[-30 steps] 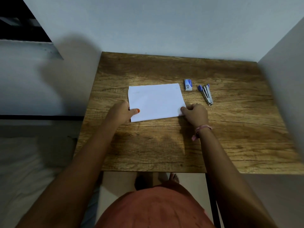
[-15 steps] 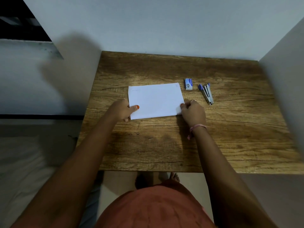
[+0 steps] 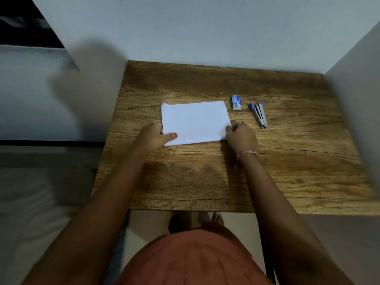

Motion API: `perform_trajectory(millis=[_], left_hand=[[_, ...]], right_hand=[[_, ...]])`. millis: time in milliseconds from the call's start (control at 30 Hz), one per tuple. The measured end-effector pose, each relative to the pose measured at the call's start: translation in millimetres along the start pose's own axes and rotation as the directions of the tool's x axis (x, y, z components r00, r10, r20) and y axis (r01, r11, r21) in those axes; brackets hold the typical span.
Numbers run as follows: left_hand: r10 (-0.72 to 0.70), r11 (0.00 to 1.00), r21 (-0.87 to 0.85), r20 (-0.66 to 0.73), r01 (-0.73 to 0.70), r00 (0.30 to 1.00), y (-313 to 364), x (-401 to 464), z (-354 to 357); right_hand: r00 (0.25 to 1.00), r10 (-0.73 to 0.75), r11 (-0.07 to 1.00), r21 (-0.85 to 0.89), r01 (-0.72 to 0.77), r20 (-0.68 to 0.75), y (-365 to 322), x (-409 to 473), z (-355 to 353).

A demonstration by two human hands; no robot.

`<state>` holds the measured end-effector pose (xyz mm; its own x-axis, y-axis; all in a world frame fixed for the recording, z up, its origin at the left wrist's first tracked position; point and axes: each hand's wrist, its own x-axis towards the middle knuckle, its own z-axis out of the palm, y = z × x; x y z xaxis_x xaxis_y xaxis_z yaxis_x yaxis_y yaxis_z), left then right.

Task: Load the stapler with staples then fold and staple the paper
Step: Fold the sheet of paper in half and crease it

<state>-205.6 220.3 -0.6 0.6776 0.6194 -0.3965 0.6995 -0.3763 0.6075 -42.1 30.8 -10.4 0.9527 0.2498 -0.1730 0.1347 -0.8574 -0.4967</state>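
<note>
Head view showed you folding: your left hand (image 3: pixel 153 136) pinched the paper's (image 3: pixel 195 122) near-left corner, thumb on top, and your right hand (image 3: pixel 240 136) gripped its near-right corner. The paper lay flat mid-counter (image 3: pixel 298 161), apparently doubled. Toward the far-right corner sat the staple box (image 3: pixel 236 102) and the stapler (image 3: pixel 259 117), untouched. Next, I judged, you needed to crease firmly, then reach for the stapler.

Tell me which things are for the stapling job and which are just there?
For the job:
paper, held at its near corners by the left hand and right hand
stapler
staple box

Just there:
table
wristband
ring
</note>
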Motion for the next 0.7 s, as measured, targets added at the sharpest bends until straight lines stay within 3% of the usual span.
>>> perform_trajectory(millis=[433, 700], left_hand=[[-0.039, 0.995, 0.086, -0.056, 0.044, 0.998, 8, -5, 7], [-0.071, 0.994, 0.074, -0.051, 0.075, 0.996, 9, -12, 15]], right_hand=[[1.000, 0.011, 0.993, -0.121, -0.014, -0.023, -4, 4, 1], [1.000, 0.006, 0.999, -0.051, -0.007, -0.021, -3, 12, 3]])
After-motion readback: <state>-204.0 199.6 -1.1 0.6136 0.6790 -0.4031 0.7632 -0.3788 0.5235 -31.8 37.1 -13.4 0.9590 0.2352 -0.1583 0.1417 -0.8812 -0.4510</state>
